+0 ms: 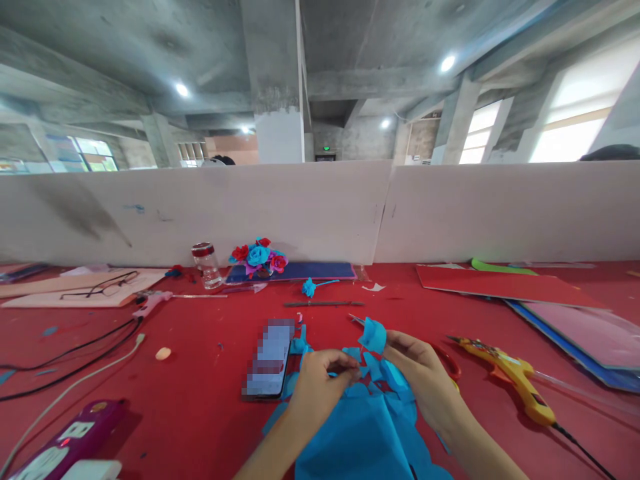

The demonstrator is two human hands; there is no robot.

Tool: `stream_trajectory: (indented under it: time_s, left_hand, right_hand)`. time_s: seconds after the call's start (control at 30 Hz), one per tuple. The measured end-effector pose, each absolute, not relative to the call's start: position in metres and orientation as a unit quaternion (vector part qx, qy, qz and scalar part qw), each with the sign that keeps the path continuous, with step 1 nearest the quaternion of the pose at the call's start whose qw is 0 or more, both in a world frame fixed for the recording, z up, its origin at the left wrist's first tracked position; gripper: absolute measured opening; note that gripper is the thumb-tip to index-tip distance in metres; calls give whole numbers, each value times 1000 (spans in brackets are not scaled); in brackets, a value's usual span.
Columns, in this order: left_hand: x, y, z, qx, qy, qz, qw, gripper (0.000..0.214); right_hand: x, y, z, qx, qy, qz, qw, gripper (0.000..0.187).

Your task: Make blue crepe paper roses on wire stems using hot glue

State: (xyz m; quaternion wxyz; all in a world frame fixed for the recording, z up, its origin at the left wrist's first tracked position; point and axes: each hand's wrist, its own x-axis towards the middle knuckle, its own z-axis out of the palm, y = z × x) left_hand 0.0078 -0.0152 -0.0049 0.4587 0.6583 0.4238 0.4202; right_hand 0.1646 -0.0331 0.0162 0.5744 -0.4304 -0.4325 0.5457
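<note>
My right hand pinches a curved blue paper petal above the table. My left hand is close by, thumb and fingers pressed together; what they hold, if anything, does not show. Cut blue paper pieces and a larger blue sheet lie beneath both hands. Scissors with a red handle are partly hidden behind my right hand. Farther back rest a blue paper flower on a stem and a thin dark stick.
A phone lies left of my hands, a yellow glue gun to the right. Behind stand a paper flower bunch and a glass jar. A purple power strip, cables and a pink glue gun occupy the left; coloured sheets the right.
</note>
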Motion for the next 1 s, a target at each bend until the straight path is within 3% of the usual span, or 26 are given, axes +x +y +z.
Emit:
stream_trajectory:
  time_s: [0.23,1.0]
  left_hand:
    - [7,-17,-4,662,425,415,456,10]
    - [6,-22,7,714,416,397,400,20]
  right_hand:
    - [167,-28,6,-494,-480,459,561,31]
    - [169,-28,7,-521,-543,387,532,29]
